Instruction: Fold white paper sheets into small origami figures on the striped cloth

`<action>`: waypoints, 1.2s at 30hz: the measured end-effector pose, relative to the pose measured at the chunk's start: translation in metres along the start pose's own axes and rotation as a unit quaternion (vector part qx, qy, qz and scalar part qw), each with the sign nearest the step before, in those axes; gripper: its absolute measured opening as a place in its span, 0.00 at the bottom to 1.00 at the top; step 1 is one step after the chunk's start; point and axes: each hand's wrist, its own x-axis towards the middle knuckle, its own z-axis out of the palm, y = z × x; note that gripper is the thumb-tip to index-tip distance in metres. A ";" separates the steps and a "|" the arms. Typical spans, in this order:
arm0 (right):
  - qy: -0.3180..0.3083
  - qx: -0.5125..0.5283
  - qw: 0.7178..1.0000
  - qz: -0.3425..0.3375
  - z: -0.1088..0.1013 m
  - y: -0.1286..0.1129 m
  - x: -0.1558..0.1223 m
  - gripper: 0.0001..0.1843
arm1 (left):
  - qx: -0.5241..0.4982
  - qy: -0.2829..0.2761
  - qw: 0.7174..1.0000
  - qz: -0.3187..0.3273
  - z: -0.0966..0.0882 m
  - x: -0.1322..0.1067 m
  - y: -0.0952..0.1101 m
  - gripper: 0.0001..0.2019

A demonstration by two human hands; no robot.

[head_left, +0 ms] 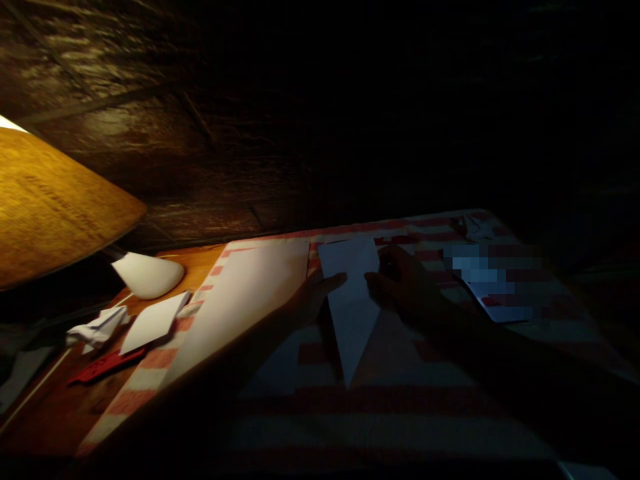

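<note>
A white sheet of paper (353,310), folded into a long kite-like point aimed toward me, lies on a red-and-white checked cloth (350,407). My left hand (317,293) rests on the paper's left edge, its fingers stretched flat over the fold. My right hand (405,287) presses on the paper's right edge with its fingers laid down. Both hands are in deep shadow.
A flat white sheet (250,293) lies to the left of the folded paper. A lit lampshade (50,207) fills the left edge. Beside it sit a white cone-shaped piece (150,275), a folded white piece (153,323), crumpled paper (97,328) and a red scrap (103,365). A blurred flat item (495,280) lies at right.
</note>
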 end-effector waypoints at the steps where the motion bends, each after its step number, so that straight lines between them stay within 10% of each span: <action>1: 0.000 -0.001 1.000 -0.002 0.000 -0.001 0.000 0.14 | 0.003 -0.005 1.000 0.005 -0.001 0.000 0.000 0.20; 20: 0.064 -0.115 0.985 -0.115 -0.001 -0.007 -0.006 0.11 | 0.075 -0.034 0.997 -0.013 0.000 -0.004 0.004 0.18; 30: -0.030 -0.127 0.945 -0.298 -0.003 -0.005 -0.008 0.16 | -0.060 -0.027 0.997 -0.038 0.003 -0.002 0.008 0.25; 36: -0.079 -0.163 0.941 -0.286 -0.004 -0.009 -0.010 0.14 | -0.069 -0.029 0.996 -0.055 0.000 -0.002 0.007 0.23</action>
